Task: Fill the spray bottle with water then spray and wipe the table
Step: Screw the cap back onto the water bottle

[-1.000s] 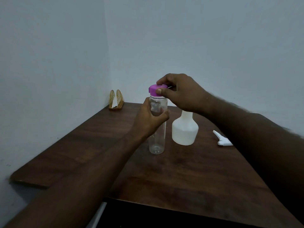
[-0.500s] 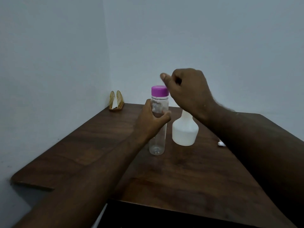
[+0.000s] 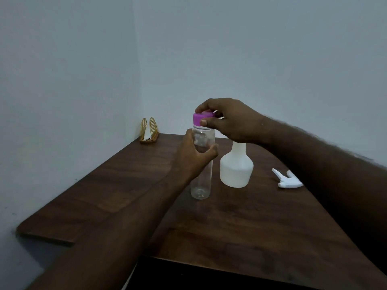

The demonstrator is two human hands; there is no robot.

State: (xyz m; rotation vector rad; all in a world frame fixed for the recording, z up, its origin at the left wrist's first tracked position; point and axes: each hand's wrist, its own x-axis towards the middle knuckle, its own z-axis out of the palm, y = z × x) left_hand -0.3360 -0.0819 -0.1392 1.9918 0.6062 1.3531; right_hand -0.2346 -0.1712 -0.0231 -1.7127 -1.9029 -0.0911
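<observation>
A clear plastic water bottle (image 3: 200, 185) stands upright on the dark wooden table (image 3: 240, 222). My left hand (image 3: 192, 158) grips its body around the middle. On top sits a purple cap (image 3: 199, 118), and my right hand (image 3: 230, 122) holds it with thumb in front and fingers curled over it. Right beside the clear bottle stands the white spray bottle (image 3: 236, 168), open at the neck, its top hidden behind my right wrist. The white trigger sprayer head (image 3: 287, 180) lies on the table to the right, partly covered by my right forearm.
A gold wire napkin holder (image 3: 149, 130) with a white napkin sits in the far corner where the two pale walls meet. The table's left edge steps inward near me, and a dark gap lies below its front edge.
My right hand lifted off the purple cap half a second ago and has now come back down to hold it. My left hand kept its grip on the bottle.
</observation>
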